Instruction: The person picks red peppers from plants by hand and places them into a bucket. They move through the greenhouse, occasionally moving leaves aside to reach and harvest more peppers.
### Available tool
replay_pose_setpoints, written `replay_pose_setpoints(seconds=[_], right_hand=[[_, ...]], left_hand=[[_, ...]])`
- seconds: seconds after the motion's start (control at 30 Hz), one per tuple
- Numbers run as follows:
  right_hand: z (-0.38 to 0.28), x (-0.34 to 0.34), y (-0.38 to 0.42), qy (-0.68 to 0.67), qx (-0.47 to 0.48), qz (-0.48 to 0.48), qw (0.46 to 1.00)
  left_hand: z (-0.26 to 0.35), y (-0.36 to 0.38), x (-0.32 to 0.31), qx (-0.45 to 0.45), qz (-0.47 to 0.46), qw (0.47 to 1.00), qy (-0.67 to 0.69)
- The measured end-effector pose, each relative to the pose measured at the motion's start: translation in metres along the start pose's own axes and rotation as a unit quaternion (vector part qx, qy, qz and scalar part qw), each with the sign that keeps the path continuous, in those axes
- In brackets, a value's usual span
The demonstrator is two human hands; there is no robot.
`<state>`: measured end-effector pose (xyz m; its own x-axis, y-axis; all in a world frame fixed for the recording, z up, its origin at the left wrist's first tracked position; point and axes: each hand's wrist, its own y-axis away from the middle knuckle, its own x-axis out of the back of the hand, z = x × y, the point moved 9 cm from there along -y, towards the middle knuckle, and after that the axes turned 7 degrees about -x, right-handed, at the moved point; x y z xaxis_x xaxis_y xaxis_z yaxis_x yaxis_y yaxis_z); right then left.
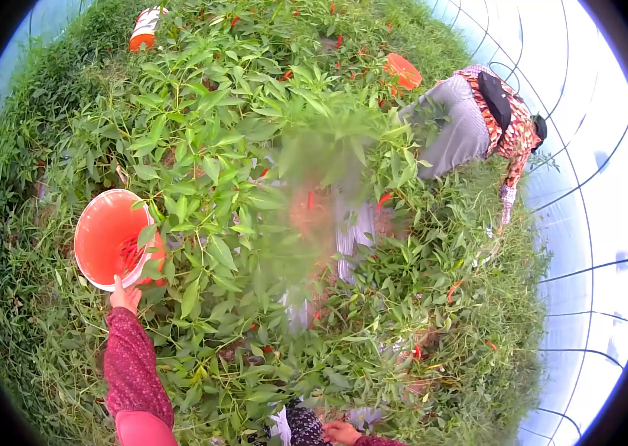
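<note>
My left hand (125, 294), at the end of a stretched-out arm in a dark red patterned sleeve, grips the near rim of a red bucket with a white edge (98, 227). The bucket leans among the plants, and several red chili peppers (129, 256) lie inside it. Low in the view, beside dark patterned clothing, is my right hand (340, 432). Its fingers are curled together, and what they hold, if anything, I cannot make out. Leafy pepper plants (210, 178) stand in front of me with red chilies (384, 200) hanging on them.
A person (455, 119) bends over the plants at the upper right, near an orange-red bucket (403, 71). Another white and red bucket (146, 30) lies tilted at the upper left. Plastic ground sheeting (355, 230) shows between rows. A ribbed translucent wall (581, 223) borders the right.
</note>
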<state>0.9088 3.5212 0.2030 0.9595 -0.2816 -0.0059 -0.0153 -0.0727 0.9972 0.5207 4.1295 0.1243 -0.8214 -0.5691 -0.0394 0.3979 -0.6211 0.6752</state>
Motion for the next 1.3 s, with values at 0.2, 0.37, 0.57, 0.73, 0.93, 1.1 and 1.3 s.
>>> replay_pose_setpoints(seconds=[0.2,0.37,0.57,0.73,0.93,1.1,1.3], right_hand=[[-0.028,-0.003,0.021,-0.010,0.096,-0.006,0.995],[-0.044,-0.016,0.033,0.019,0.081,-0.040,0.996],[-0.023,-0.006,0.014,0.020,0.024,-0.044,0.999],[-0.004,0.004,0.015,-0.042,-0.043,0.016,0.998],[-0.040,0.011,0.068,-0.081,-0.044,0.019,0.996],[-0.005,0.035,0.115,-0.143,0.010,0.094,0.985],[0.065,0.041,0.149,-0.190,0.016,0.158,0.969]], left_hand=[[-0.010,-0.012,-0.021,0.028,-0.027,0.999,-0.015],[-0.006,0.000,-0.018,0.024,0.001,1.000,-0.003],[0.000,-0.007,-0.009,0.001,0.017,0.999,0.044],[0.010,0.005,-0.010,-0.007,0.058,0.997,0.053],[0.068,0.039,-0.004,-0.037,-0.006,0.999,0.006],[0.123,0.069,-0.003,-0.023,-0.081,0.991,-0.101],[0.188,0.161,-0.011,-0.082,-0.120,0.969,-0.200]])
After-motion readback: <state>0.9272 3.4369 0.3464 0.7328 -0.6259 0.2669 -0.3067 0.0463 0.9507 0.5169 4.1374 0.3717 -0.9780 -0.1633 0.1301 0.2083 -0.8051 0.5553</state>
